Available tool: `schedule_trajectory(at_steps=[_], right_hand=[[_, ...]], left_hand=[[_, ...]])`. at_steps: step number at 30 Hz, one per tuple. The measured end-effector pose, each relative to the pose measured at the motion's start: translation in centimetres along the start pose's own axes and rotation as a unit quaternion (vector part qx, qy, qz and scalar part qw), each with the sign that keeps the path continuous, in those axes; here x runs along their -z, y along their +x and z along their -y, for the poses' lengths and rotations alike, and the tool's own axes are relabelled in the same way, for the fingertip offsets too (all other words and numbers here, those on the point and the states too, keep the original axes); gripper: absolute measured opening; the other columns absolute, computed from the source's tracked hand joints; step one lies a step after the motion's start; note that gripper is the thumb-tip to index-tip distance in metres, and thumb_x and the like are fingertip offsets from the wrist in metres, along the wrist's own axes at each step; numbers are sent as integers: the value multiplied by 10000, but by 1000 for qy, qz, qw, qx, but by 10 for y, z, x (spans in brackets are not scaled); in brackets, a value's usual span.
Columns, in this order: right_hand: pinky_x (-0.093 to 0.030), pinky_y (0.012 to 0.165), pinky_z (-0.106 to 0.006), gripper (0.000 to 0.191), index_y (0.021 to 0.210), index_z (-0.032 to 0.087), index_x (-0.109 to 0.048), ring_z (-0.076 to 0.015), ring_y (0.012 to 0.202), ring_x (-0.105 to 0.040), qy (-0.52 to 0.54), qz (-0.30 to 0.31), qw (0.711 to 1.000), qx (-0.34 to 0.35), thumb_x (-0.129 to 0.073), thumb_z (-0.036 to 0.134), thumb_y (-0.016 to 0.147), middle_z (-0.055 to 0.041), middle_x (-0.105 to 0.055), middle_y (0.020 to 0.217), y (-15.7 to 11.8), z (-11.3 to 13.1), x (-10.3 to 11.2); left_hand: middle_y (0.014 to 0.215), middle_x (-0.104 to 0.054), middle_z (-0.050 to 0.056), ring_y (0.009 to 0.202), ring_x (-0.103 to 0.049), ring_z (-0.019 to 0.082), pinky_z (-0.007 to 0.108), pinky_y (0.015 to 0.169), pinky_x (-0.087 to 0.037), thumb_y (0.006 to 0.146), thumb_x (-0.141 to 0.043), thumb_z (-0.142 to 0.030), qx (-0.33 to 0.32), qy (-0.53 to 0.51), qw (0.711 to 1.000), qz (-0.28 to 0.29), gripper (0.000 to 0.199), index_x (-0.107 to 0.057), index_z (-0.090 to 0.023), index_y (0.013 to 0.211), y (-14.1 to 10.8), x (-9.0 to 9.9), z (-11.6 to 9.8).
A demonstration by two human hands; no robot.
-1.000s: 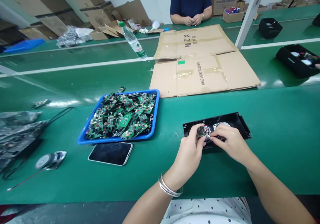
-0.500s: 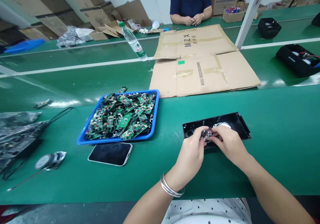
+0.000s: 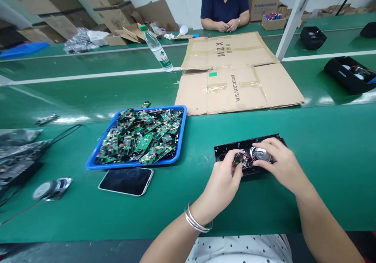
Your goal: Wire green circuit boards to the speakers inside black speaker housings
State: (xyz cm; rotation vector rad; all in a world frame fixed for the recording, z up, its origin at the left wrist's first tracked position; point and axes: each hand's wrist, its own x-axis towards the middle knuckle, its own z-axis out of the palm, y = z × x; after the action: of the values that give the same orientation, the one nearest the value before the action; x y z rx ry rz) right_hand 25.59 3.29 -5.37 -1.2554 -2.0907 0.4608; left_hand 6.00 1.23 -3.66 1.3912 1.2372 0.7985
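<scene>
A long black plastic housing (image 3: 251, 172) lies on the green worktop in front of me. Over its left part, my left hand (image 3: 221, 181) pinches a small green circuit board (image 3: 240, 158) between thumb and fingers. Thin red wires run from the board toward a round speaker (image 3: 260, 154) with a shiny back, at the right part of the housing. My right hand (image 3: 284, 164) has its thumb and fingers round the speaker from the right, covering that end of the housing.
Left of the housing are a blue tray (image 3: 182, 133) heaped with circuit boards, a phone (image 3: 126, 181) and another speaker (image 3: 48, 189). Flattened cardboard (image 3: 226, 86) and a water bottle (image 3: 158, 51) are farther back. A person (image 3: 225, 6) sits opposite; black cases (image 3: 346, 75) stand right.
My right hand has moved right from beside the circuit board to the speaker, its fingers now wider apart. My left hand still holds the board, which shows more clearly.
</scene>
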Motion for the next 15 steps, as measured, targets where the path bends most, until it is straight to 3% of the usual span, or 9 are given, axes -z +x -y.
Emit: schedule_trajectory(at_steps=[3, 7, 10, 15], right_hand=[[-457, 784, -399, 277, 1047, 203, -620, -247, 922, -517, -74, 6, 997, -14, -514, 424, 917, -70, -590, 995, -2, -19, 17], [-446, 757, -410, 194, 907, 197, -641, -243, 871, -512, -95, 52, 994, -32, -506, 335, 923, -61, -622, 937, -3, -30, 20], [-445, 777, -389, 192, 833, 193, -625, -225, 860, -535, -59, 32, 997, -37, -489, 290, 926, -54, -625, 895, 1, -23, 15], [-471, 710, -302, 154, 882, 195, -616, -185, 801, -589, 78, -32, 992, -99, -494, 284, 910, -42, -636, 902, 7, -2, 1]], left_hand=[[697, -608, 5, 748, -670, 202, 278, 602, -576, 880, -468, -219, 8, 2, 1000, -7, 224, -539, -215, 1091, -1, 2, -2], [759, -626, 3, 751, -663, 181, 269, 618, -571, 876, -474, -210, 16, -4, 1000, 0, 218, -532, -220, 1086, -2, 5, -4], [820, -648, 3, 755, -660, 165, 264, 634, -573, 876, -481, -215, 22, -13, 1000, -1, 217, -527, -230, 1088, -2, 7, -5], [842, -658, -2, 736, -656, 150, 271, 656, -583, 870, -489, -200, 8, -9, 1000, 22, 247, -532, -233, 1111, -6, 5, -4]])
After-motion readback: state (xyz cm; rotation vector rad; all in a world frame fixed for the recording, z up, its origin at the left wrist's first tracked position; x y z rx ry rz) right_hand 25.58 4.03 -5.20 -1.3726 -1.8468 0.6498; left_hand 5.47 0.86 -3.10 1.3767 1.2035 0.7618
